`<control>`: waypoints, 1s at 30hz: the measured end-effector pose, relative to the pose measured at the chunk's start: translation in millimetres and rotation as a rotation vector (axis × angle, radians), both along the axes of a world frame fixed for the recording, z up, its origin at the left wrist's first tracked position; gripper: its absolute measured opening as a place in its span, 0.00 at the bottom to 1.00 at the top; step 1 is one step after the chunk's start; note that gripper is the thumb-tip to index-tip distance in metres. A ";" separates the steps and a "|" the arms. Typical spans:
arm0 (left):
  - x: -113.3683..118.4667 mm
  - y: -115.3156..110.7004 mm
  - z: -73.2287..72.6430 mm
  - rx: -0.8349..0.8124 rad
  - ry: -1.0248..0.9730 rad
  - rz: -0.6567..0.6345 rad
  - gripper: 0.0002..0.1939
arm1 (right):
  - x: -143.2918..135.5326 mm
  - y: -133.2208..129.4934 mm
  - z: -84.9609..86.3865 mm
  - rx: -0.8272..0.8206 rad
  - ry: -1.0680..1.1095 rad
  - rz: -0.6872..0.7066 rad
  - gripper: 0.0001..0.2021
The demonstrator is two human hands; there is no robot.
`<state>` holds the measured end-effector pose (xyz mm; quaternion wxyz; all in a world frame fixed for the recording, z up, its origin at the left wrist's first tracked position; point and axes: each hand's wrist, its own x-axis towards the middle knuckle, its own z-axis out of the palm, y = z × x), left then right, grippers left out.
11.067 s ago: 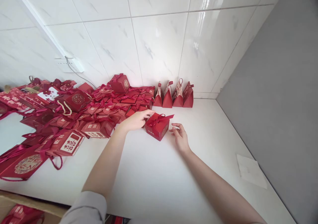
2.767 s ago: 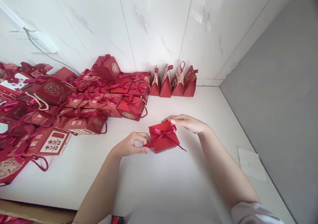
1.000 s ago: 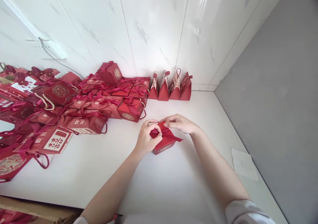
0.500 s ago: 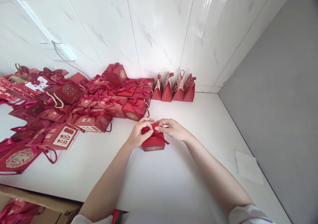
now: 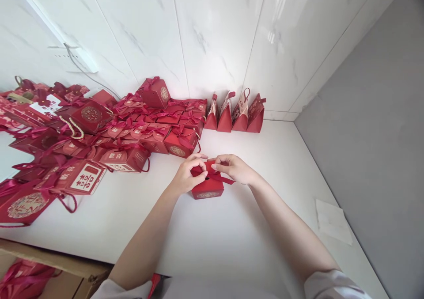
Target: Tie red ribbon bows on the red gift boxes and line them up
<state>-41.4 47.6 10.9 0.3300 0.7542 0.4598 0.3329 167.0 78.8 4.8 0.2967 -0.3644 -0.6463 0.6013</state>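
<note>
A small red gift box [image 5: 208,189] with a gold print on its front stands upright on the white table. Across its top lies a dark red ribbon [image 5: 225,179], one end of it sticking out to the right. My left hand [image 5: 190,173] pinches the ribbon at the top left of the box, thumb against forefinger. From the right, my right hand [image 5: 233,168] pinches the ribbon too, its fingertips close to the left ones. The fingers partly cover the ribbon's middle, so whether it is knotted cannot be made out.
Many red gift boxes [image 5: 124,157] with ribbons crowd the table's left side. Several triangular red boxes [image 5: 224,118] stand by the tiled wall. A white paper [image 5: 333,221] lies at the right, near a grey panel [image 5: 371,126]. An open cardboard carton [image 5: 56,260] sits lower left.
Both hands have drawn slightly apart over the box, and the ribbon's right end reaches further out. The whole view has shifted a little.
</note>
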 end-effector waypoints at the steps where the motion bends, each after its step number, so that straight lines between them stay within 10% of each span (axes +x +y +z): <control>1: 0.7 -1.1 0.8 0.001 0.003 0.005 0.03 | -0.3 -0.3 0.8 0.003 0.008 0.003 0.14; 30: 2.1 -2.6 -3.0 0.013 -0.034 -0.012 0.02 | 2.4 3.5 1.7 -0.122 0.224 0.097 0.16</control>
